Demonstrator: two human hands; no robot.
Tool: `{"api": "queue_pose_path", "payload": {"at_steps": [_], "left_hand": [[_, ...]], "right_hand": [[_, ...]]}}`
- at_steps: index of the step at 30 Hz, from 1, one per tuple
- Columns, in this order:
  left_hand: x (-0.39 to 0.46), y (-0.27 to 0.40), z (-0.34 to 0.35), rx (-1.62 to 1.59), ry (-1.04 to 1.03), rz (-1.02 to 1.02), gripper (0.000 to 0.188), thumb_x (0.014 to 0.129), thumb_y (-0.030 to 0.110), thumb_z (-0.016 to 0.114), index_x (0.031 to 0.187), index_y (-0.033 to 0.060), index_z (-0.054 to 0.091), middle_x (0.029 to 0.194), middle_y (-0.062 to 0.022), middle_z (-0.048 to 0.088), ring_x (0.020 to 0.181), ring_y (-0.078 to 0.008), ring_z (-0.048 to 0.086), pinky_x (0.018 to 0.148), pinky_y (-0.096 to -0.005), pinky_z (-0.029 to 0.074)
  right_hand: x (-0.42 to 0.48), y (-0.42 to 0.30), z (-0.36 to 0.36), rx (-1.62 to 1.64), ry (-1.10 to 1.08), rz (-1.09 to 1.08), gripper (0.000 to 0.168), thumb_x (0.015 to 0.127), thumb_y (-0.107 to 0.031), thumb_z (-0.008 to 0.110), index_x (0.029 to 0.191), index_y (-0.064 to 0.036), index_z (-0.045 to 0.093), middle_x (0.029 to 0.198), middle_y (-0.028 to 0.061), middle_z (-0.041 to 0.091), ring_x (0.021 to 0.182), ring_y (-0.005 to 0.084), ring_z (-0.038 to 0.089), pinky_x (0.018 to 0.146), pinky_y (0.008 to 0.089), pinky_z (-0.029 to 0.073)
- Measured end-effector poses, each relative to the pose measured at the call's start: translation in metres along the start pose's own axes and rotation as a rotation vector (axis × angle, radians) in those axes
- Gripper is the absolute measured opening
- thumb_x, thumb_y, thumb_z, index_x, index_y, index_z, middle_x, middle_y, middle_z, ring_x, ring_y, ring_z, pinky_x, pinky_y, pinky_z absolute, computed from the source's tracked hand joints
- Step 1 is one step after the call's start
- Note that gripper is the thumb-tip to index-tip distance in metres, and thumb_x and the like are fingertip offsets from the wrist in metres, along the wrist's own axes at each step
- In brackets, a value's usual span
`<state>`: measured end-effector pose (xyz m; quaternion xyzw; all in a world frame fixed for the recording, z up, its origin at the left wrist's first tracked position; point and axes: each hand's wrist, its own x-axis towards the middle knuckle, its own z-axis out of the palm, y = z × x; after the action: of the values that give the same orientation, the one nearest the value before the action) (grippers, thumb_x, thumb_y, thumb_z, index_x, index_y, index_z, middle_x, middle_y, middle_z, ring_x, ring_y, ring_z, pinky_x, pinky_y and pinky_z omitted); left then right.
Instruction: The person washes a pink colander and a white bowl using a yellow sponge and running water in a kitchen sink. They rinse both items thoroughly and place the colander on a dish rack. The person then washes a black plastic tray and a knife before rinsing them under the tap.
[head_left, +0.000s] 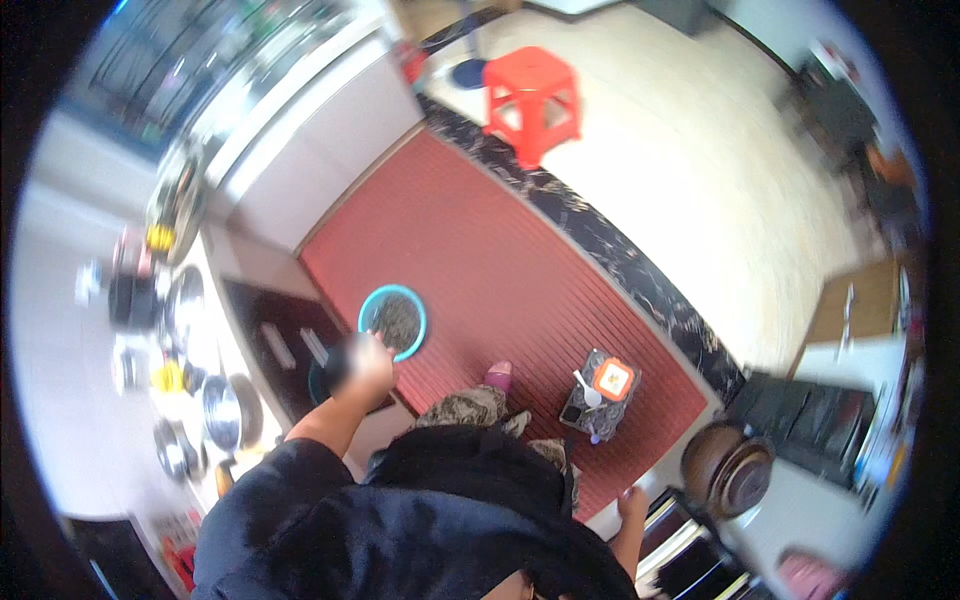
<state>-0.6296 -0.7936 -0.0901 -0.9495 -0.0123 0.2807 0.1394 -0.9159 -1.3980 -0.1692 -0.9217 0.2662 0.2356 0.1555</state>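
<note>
My left hand (377, 369) is stretched out beside the dark cabinet front, overlapping the near rim of a round teal-rimmed container (421, 330). The inside of that container looks dark grey and textured. A blur covers part of this hand, and a dark shape lies against it, so its grip is unclear. At the lower right, my right hand (634, 502) hangs low next to the counter with dark drawers. It is small and blurred; whether it holds anything does not show. Between the two hands are my camouflage-patterned trousers (465, 405) and one purple slipper (499, 375).
On the red ribbed mat (420, 202), a grey stand (628, 409) bears an orange-rimmed white box (615, 379) and a white spoon (589, 391). Metal bowls (223, 412) crowd the left counter. A red plastic stool (532, 97) stands past the black marble strip (600, 225). Brown pots (724, 469) sit right.
</note>
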Motion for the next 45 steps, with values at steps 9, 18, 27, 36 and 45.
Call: {"api": "queue_pose_path", "payload": {"at_steps": [9,18,27,36,45], "left_hand": [[-0.057,-0.041,0.023,-0.861,-0.333,-0.583,0.048,0.075,0.041,0.064,0.118,0.0226,0.058,0.142,-0.0127,0.03,0.13,-0.0277,0.032,0.103,-0.0476,0.02],[-0.077,-0.045,0.154,-0.497,-0.137,-0.222,0.025,0.079,0.027,0.057,0.09,0.0078,0.067,0.085,-0.0152,0.065,0.084,-0.0312,0.063,0.075,-0.0379,0.05],[0.005,-0.01,0.112,-0.922,-0.284,-0.557,0.026,0.082,0.03,0.054,0.102,0.0174,0.066,0.108,-0.0082,0.061,0.104,-0.0262,0.057,0.083,-0.0435,0.046],[0.084,-0.068,-0.022,-1.533,-0.284,-1.331,0.038,0.078,0.039,0.064,0.113,0.0253,0.061,0.133,-0.0084,0.041,0.121,-0.0264,0.044,0.106,-0.0542,0.017],[0.149,-0.205,0.121,-1.251,-0.043,-0.874,0.024,0.08,0.031,0.061,0.087,0.009,0.067,0.091,-0.0125,0.066,0.088,-0.0326,0.062,0.079,-0.0379,0.049]], "right_hand": [[0.108,-0.499,-0.322,0.584,0.099,-0.964,0.028,0.083,-0.004,0.059,0.112,-0.001,0.058,0.103,0.0152,0.061,0.095,0.0221,0.059,0.082,0.0304,0.047],[0.018,-0.715,-0.437,0.787,0.386,-2.044,0.021,0.073,-0.001,0.062,0.093,0.002,0.062,0.084,0.0145,0.065,0.075,0.0278,0.063,0.067,0.0354,0.051],[0.058,-0.879,-0.497,1.12,0.155,-2.472,0.023,0.075,-0.004,0.061,0.098,-0.002,0.063,0.086,0.0105,0.065,0.075,0.0246,0.063,0.067,0.0339,0.051],[0.048,-1.086,-0.411,0.885,-0.382,-2.552,0.025,0.077,-0.006,0.059,0.102,-0.006,0.064,0.088,0.0065,0.066,0.074,0.0214,0.063,0.067,0.0324,0.051],[0.23,-1.233,-0.2,-1.083,-0.551,-1.689,0.051,0.078,-0.031,0.064,0.121,-0.007,0.052,0.105,0.0182,0.059,0.098,0.0343,0.056,0.084,0.0433,0.045]]}}
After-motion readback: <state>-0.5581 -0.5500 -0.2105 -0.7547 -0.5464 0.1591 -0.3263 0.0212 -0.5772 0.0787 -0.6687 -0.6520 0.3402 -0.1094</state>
